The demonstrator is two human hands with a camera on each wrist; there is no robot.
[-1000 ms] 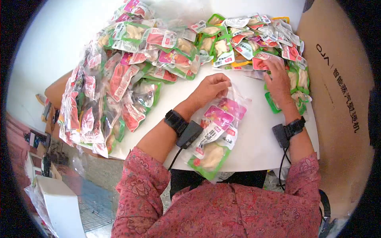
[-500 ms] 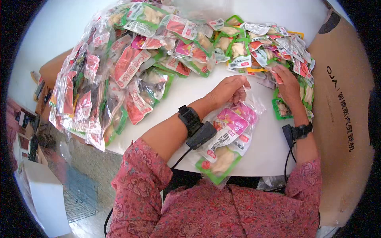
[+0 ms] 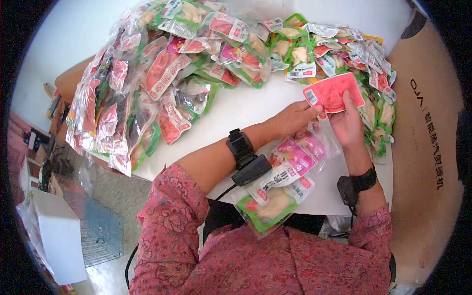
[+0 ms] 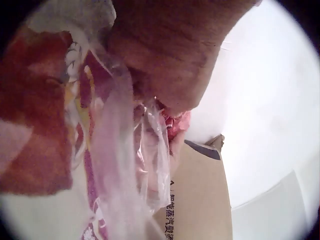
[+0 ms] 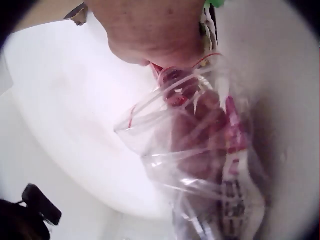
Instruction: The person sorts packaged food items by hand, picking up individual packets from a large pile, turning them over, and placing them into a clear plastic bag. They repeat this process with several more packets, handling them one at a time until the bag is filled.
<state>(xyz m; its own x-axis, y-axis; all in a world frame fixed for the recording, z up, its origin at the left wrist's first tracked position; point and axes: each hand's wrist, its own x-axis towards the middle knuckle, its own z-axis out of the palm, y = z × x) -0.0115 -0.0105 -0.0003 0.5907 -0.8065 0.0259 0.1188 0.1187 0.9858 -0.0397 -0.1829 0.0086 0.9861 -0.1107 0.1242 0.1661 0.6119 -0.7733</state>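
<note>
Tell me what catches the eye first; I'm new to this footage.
A great heap of sealed snack packets covers the far side of the white table. Nearer, the right hand holds up a red packet, while the left hand pinches the mouth of a clear bag of packets.

A flat red packet (image 3: 334,93) is being held up off the desk (image 3: 246,110), right of centre in the upper half of the frame. It is tilting with its right end higher and showing a small white label at its left corner. Just below it, a clear bag (image 3: 282,177) is lying diagonally toward the desk's near edge, holding pink, white and green snack packs.
</note>
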